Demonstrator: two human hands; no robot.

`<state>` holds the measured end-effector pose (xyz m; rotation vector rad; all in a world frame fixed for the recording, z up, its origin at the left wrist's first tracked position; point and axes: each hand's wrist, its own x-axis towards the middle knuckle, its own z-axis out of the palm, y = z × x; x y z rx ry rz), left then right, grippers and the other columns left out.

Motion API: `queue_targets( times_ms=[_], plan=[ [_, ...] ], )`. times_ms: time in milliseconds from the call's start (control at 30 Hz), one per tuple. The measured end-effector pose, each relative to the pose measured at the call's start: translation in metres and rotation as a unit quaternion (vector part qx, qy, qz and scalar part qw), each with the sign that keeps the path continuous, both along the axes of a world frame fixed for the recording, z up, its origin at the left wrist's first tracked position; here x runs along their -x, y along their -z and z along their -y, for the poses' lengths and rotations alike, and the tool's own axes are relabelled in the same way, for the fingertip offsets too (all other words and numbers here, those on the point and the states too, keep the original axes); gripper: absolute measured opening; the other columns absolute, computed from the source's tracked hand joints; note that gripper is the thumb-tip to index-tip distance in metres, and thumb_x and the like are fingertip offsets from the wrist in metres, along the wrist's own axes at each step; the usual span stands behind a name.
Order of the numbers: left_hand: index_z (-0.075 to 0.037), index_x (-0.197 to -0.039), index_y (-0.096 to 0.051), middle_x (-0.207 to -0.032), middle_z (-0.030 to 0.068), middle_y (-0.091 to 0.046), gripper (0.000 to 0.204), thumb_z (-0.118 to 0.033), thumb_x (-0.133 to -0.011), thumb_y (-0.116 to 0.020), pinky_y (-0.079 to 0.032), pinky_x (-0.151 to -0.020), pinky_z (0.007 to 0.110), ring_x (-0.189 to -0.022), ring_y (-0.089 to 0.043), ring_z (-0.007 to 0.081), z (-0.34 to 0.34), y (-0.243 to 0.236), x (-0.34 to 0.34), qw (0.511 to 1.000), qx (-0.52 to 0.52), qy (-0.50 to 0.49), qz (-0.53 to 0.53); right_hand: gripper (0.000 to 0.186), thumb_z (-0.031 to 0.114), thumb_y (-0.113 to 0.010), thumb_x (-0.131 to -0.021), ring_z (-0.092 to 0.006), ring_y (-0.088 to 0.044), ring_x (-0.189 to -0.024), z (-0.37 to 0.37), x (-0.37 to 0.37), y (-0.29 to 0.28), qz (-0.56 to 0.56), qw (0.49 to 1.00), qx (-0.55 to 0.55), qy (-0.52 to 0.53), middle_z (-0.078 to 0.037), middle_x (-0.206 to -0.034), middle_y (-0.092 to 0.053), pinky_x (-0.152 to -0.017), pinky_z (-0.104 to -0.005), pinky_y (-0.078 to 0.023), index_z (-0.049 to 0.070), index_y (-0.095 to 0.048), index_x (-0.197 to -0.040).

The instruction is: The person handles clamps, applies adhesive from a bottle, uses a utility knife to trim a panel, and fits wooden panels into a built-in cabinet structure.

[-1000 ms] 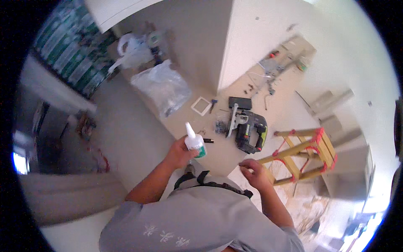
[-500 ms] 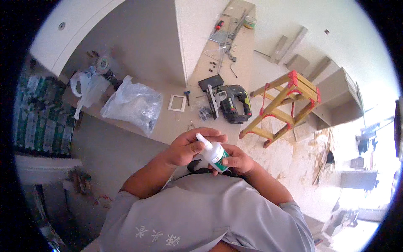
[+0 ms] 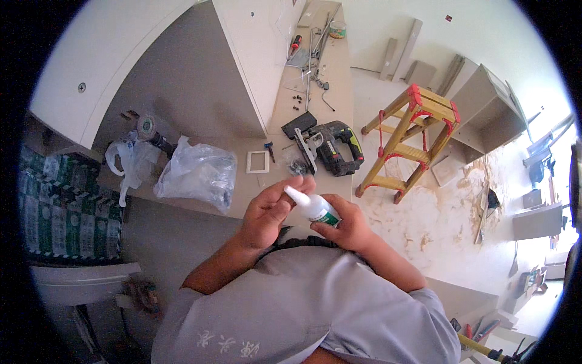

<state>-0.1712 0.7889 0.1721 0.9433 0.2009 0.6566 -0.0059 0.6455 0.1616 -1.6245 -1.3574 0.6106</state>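
Note:
My right hand [image 3: 348, 225] grips a white glue bottle [image 3: 322, 212] with a green label and a long tapered nozzle, tilted toward the upper left. My left hand [image 3: 267, 218] is at the nozzle, its thumb bent and its fingers loosely extended behind the tip; whether they touch it is unclear. Just beyond my hands, on the beige board surface [image 3: 254, 188], are a black and green jigsaw [image 3: 336, 155], a small white square frame [image 3: 257, 162], a clear plastic bag [image 3: 200, 173] and a small blue-handled tool [image 3: 270, 151].
An angle grinder [image 3: 159, 136] lies beside a white bag [image 3: 127, 161] under a white cabinet [image 3: 73, 85]. A yellow and red stepladder [image 3: 403, 151] stands right. Rods, a screwdriver [image 3: 296, 43] and a jar [image 3: 337, 29] are on the far board. An open cabinet carcass [image 3: 485, 115] is behind the ladder.
The bottle has passed from my left hand to my right, and both hands have come together in front of me. The view has swung, shifting the ladder and jigsaw upward.

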Motion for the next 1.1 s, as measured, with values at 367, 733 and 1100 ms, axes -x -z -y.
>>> queue_targets(
  times_ms=[367, 733, 1100],
  plan=[
    [0.000, -0.107, -0.063, -0.105, 0.0125, -0.070, 0.031, -0.016, -0.087, -0.081, -0.052, -0.098, 0.042, -0.100, -0.067, 0.0230, -0.008, -0.014, 0.007, 0.993, -0.112, -0.035, -0.026, 0.059, 0.023, -0.084, -0.080, -0.0397, -0.067, -0.099, -0.006, 0.006, 0.004, -0.034, 0.997, -0.045, -0.043, -0.020, -0.111, -0.069, -0.086, -0.0441, -0.054, 0.004, -0.057, -0.128],
    [-0.009, -0.104, -0.062, -0.100, 0.0069, -0.061, 0.035, -0.024, -0.082, -0.084, -0.050, -0.085, 0.040, -0.094, -0.059, 0.0223, -0.018, -0.023, 0.015, 0.987, -0.054, -0.086, 0.123, 0.060, 0.018, -0.086, -0.077, -0.0344, -0.066, -0.108, 0.005, 0.006, 0.002, -0.077, 0.991, -0.094, -0.048, -0.017, -0.119, -0.067, -0.093, -0.0408, -0.052, 0.004, -0.058, -0.128],
    [-0.006, -0.104, -0.064, -0.101, 0.0108, -0.065, 0.035, -0.024, -0.082, -0.085, -0.051, -0.083, 0.038, -0.092, -0.063, 0.0208, 0.010, -0.037, 0.022, 0.988, -0.114, -0.015, 0.107, 0.057, 0.007, -0.084, -0.080, -0.0303, -0.064, -0.113, 0.008, 0.005, 0.014, -0.087, 0.972, -0.184, -0.118, -0.016, -0.122, -0.067, -0.097, -0.0423, -0.050, 0.004, -0.055, -0.129]
  ],
)
